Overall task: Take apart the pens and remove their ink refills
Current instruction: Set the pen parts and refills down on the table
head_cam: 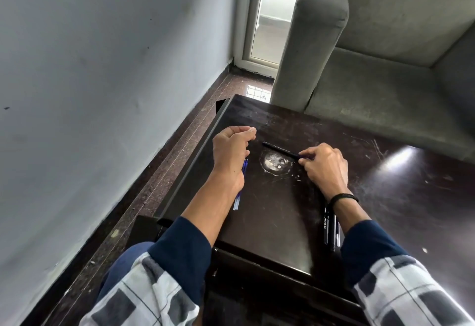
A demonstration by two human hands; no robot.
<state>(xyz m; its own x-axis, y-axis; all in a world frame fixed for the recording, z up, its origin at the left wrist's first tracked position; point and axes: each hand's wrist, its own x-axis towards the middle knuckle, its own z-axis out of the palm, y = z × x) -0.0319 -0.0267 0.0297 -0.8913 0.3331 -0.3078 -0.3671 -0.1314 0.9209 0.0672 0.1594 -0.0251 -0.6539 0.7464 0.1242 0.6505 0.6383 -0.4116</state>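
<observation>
Disassembly seems midway: the right hand (325, 165) pinches one end of a slim black plastic pen (281, 149) lying on the dark wooden table (270, 223). The left hand (232, 153) is curled, contents unclear, above thin blue ink refills (240, 192). Next likely needs both hands pulling the pen apart.

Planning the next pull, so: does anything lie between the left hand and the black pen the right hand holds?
Nothing visible does. Between the left hand and the black pen in the right hand's grip is only bare table with a pale scuff mark.
</observation>
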